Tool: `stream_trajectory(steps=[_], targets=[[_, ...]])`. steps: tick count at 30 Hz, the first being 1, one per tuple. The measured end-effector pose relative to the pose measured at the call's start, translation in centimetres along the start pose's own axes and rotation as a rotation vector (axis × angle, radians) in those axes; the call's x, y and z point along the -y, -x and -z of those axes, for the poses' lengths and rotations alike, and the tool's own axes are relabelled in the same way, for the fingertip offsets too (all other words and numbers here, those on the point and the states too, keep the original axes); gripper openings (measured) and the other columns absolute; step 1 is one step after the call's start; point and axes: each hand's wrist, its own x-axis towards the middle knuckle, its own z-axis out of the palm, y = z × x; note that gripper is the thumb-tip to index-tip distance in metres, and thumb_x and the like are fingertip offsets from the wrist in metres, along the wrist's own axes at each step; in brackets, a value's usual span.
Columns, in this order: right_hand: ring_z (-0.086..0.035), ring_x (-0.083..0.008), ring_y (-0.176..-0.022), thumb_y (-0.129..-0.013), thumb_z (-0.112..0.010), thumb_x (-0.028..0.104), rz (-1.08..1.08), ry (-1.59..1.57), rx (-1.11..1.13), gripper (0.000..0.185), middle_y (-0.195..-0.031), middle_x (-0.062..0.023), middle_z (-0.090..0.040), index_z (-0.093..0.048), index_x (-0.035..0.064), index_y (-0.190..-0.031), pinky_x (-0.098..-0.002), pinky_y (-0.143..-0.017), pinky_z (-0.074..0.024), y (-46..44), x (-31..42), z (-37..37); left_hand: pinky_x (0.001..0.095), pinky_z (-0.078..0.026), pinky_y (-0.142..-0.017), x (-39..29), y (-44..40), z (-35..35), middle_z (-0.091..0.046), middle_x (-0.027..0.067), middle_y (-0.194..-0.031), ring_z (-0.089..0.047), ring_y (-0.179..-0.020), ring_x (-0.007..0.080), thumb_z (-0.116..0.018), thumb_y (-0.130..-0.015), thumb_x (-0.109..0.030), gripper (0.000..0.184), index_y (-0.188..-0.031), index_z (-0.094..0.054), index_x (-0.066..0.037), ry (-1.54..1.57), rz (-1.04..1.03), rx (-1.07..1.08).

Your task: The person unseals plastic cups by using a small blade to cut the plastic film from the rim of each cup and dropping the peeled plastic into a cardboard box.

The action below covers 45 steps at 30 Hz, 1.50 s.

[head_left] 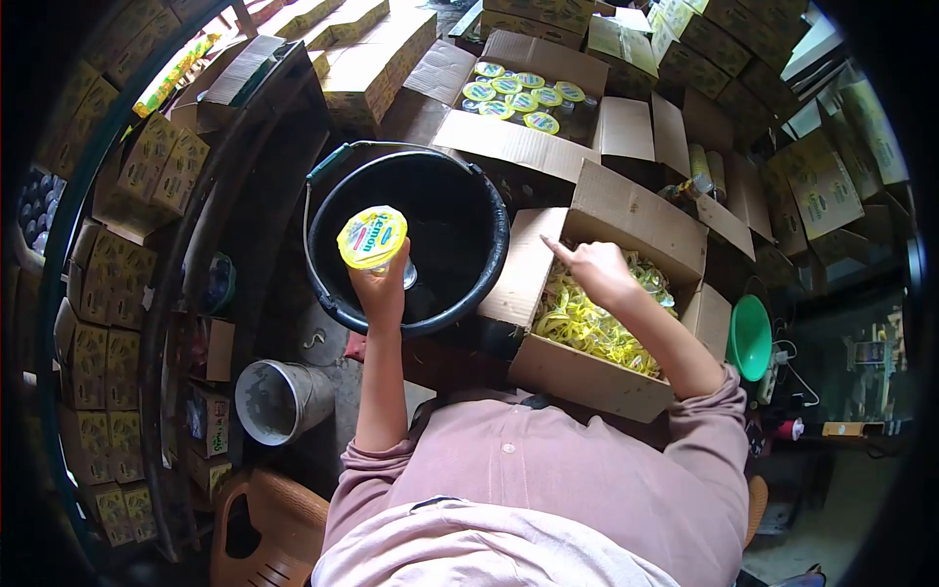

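My left hand [381, 284] is closed around a plastic cup with a yellow "Lemon" lid [373, 238], held over the black bucket [490, 264]. Beside that hand a small piece of something clear [410, 275] shows against the bucket's dark inside; I cannot tell whether it belongs to the same cup. My right hand [599, 271] hovers above an open cardboard box [577, 370]. Its index finger points out toward the box flap while the other fingers are loosely bent, and nothing shows in it. Yellow and clear plastic strips [587, 328] fill this box.
Ahead, another open carton [523, 140] holds several yellow-lidded cups [522, 101]. A whitish pail [284, 401] stands at left near a brown plastic chair [269, 519]. To the right is a green bowl [749, 338]. Stacked printed cartons [106, 362] line the left side.
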Motion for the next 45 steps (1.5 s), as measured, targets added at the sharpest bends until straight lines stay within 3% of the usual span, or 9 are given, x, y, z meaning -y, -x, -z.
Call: stream_trajectory(steps=[2, 9, 16, 24, 28, 33, 38, 40, 45], targets=[[-0.061, -0.0194, -0.06, -0.063, -0.059, -0.004, 0.042, -0.148, 0.157, 0.089, -0.069, -0.0116, -0.06, -0.018, 0.0189, -0.139, -0.0318, -0.057, -0.0491, 0.7, -1.0, 3.5, 0.0247, -0.046, -0.074, -1.1, 0.4, -0.2, -0.062, 0.0061, -0.089, -0.059, -0.079, 0.0122, -0.073, -0.068, -0.008, 0.033, -0.095, -0.055, 0.001, -0.003, -0.003, 0.098], [-0.058, -0.0081, -0.066, -0.067, -0.066, -0.005, 0.148, -1.99, 0.069, 0.076, -0.071, -0.0033, -0.061, -0.028, 0.0012, -0.133, -0.0212, -0.062, -0.0478, 0.7, -0.9, 2.5, 0.0254, -0.046, -0.076, -0.9, 0.9, -0.7, -0.063, 0.0062, -0.091, -0.06, -0.082, 0.0126, -0.07, -0.069, -0.004, 0.034, -0.099, -0.056, -0.001, -0.103, -0.009, 0.212], [-0.058, -0.0081, -0.071, -0.073, -0.068, 0.01, 0.027, -1.911, -0.245, 0.037, -0.08, -0.0063, -0.063, -0.057, -0.0028, -0.106, -0.0218, -0.065, -0.0461, -5.3, 2.8, 2.7, 0.027, -0.047, -0.08, -1.1, 0.9, -0.6, -0.057, 0.0092, -0.098, -0.057, -0.089, 0.0146, -0.066, -0.07, 0.003, 0.04, -0.106, -0.048, -0.002, 0.177, -0.054, -0.198], [-0.063, -0.0177, -0.07, -0.059, -0.073, 0.011, 0.039, -0.982, 0.047, 0.046, -0.08, -0.0098, -0.066, -0.061, 0.0053, -0.103, -0.0294, -0.065, -0.0515, -19.3, 9.3, -0.4, 0.0285, -0.046, -0.083, -2.1, 0.7, -0.1, -0.055, 0.0088, -0.1, -0.055, -0.091, 0.0152, -0.064, -0.07, 0.006, 0.042, -0.107, -0.046, 0.0, 0.334, -0.063, -0.446], [-0.062, -0.0244, -0.086, -0.057, -0.073, 0.012, -0.123, -0.667, 0.569, 0.073, -0.097, -0.0168, -0.062, -0.046, 0.0114, -0.124, -0.03, -0.078, -0.0505, -23.7, 12.6, -3.6, 0.028, -0.046, -0.083, -1.1, 0.6, 0.1, -0.054, 0.0089, -0.098, -0.054, -0.091, 0.0154, -0.063, -0.068, 0.009, 0.047, -0.11, -0.043, 0.0, 0.325, -0.049, -0.378], [-0.049, -0.0271, -0.111, -0.058, -0.07, 0.007, 0.024, -0.509, 0.484, 0.078, -0.122, -0.0176, -0.048, -0.04, 0.0153, -0.129, -0.0327, -0.091, -0.0437, -24.1, 12.7, -6.3, 0.03, -0.047, -0.08, -1.9, 0.8, -0.6, -0.054, 0.0073, -0.097, -0.055, -0.089, 0.0152, -0.063, -0.069, 0.008, 0.043, -0.107, -0.046, -0.003, 0.259, -0.038, -0.372], [-0.055, -0.03, -0.101, -0.059, -0.067, 0.002, 0.045, -0.53, 0.343, 0.058, -0.111, -0.0173, -0.055, -0.055, 0.0109, -0.115, -0.0348, -0.083, -0.0483, -22.7, 12.3, -1.7, 0.0296, -0.047, -0.08, -2.0, 0.8, -0.5, -0.054, 0.0072, -0.097, -0.056, -0.089, 0.0153, -0.063, -0.069, 0.007, 0.042, -0.106, -0.046, -0.004, 0.268, -0.018, -0.361], [-0.061, -0.0319, -0.087, -0.061, -0.061, 0.0, 0.085, -0.567, -0.063, 0.02, -0.087, -0.0179, -0.062, -0.063, 0.0038, -0.081, -0.0377, -0.073, -0.0516, -20.1, 11.3, 1.6, 0.0298, -0.047, -0.08, -1.7, 0.8, -0.5, -0.054, 0.0076, -0.097, -0.056, -0.09, 0.0155, -0.064, -0.069, 0.007, 0.043, -0.106, -0.046, -0.004, 0.221, 0.0, -0.368], [-0.063, -0.0291, -0.079, -0.066, -0.058, 0.0, 0.097, -0.368, -0.267, 0.018, -0.081, -0.016, -0.063, -0.063, 0.002, -0.083, -0.0353, -0.07, -0.0514, -17.4, 8.2, 10.4, 0.0304, -0.047, -0.082, -2.0, 0.9, -0.5, -0.054, 0.0083, -0.099, -0.056, -0.091, 0.0159, -0.065, -0.07, 0.006, 0.045, -0.108, -0.044, -0.004, 0.188, 0.004, -0.354]])
